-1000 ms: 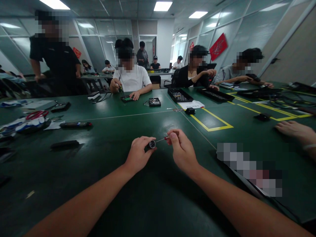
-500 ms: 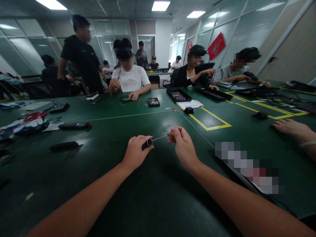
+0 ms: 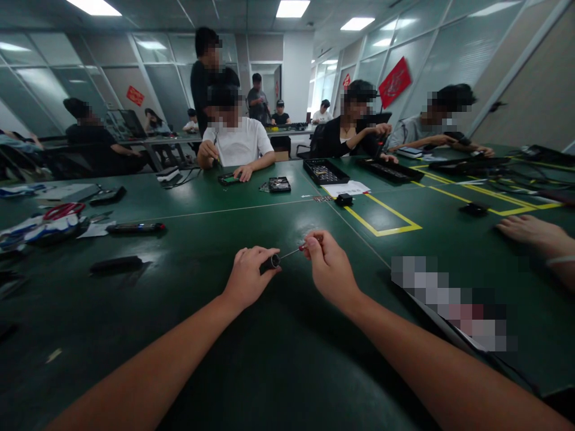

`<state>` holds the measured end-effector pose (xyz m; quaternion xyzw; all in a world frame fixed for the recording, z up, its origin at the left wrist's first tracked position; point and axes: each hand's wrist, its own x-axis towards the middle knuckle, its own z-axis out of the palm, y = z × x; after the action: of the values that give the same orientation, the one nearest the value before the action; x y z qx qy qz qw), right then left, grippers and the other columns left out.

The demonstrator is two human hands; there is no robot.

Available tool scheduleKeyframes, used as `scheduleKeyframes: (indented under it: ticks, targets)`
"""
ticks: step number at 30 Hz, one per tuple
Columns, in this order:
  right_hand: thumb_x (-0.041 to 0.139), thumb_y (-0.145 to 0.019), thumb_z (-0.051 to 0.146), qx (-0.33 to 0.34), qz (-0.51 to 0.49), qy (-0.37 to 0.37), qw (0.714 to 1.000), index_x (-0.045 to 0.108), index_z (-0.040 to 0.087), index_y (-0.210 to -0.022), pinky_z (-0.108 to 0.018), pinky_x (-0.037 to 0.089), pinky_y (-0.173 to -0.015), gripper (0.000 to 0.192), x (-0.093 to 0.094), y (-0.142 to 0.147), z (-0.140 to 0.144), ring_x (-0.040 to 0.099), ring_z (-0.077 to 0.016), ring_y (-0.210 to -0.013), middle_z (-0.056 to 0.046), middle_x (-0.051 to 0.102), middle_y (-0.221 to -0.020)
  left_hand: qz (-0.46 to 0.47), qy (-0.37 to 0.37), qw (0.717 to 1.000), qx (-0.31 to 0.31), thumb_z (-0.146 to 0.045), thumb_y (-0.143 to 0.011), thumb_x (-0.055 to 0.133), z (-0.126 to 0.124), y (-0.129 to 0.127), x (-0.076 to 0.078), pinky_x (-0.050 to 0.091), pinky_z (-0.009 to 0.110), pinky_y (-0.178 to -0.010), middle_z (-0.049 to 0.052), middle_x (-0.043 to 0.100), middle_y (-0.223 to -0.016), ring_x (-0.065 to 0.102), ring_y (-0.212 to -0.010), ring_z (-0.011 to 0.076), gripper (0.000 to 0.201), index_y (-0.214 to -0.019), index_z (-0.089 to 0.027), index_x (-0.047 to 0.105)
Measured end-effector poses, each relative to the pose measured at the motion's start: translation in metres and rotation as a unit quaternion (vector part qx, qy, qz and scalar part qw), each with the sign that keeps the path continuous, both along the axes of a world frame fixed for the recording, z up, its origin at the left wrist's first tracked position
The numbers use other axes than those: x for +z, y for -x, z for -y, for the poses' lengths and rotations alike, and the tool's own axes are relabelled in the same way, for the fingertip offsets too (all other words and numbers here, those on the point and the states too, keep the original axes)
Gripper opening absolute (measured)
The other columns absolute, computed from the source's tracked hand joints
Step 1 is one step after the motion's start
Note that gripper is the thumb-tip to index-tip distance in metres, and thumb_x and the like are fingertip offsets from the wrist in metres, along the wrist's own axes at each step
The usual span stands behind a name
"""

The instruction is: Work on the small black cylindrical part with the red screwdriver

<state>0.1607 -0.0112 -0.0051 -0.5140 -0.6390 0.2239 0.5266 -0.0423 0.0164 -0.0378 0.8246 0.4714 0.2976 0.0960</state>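
My left hand [image 3: 246, 276] pinches the small black cylinder [image 3: 271, 261] steady above the counter [image 3: 188, 239]; my right hand [image 3: 327, 268] pinches the red-handled precision screwdriver [image 3: 300, 248], tip meeting the cylinder's end.

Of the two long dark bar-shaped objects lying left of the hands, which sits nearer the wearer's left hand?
The plain black bar, level with the left hand. The other bar lies farther up the table and shows a small blue mark.

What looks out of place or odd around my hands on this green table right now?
Nothing stands out. Your left hand grips a small black cylinder, and your right hand holds a thin red-handled tool with its tip at the cylinder's end. No spill or damage shows on the green table near them.
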Motion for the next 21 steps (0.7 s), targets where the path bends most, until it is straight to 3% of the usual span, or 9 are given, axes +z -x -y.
scheduleKeyframes:
  ticks: [7, 21]
  targets:
    - [0.041, -0.103, 0.037, -0.019, 0.047, -0.008, 0.999, 0.054, 0.024, -0.094, -0.036, 0.044, -0.069, 0.021, 0.006, -0.0024, 0.001, 0.065, -0.0231, -0.074, -0.005, 0.068, -0.081, -0.011, 0.007, 1.0, 0.003, -0.025, -0.09, 0.074, -0.0014, -0.0001, -0.0008, 0.04, 0.053, -0.107, 0.005, 0.07, -0.116, 0.062, -0.11, 0.0255, 0.04, -0.13, -0.028, 0.067]
    - [0.042, -0.103, 0.038, -0.028, 0.043, -0.011, 0.999, 0.056, 0.024, -0.095, -0.036, 0.044, -0.069, 0.021, 0.0046, -0.0032, -0.0012, 0.065, -0.0229, -0.074, -0.005, 0.07, -0.082, 0.005, 0.043, 0.999, 0.009, -0.027, -0.092, 0.072, 0.0007, -0.0006, 0.0028, 0.038, 0.055, -0.111, 0.005, 0.07, -0.118, 0.061, -0.113, 0.0255, 0.039, -0.131, -0.026, 0.066]
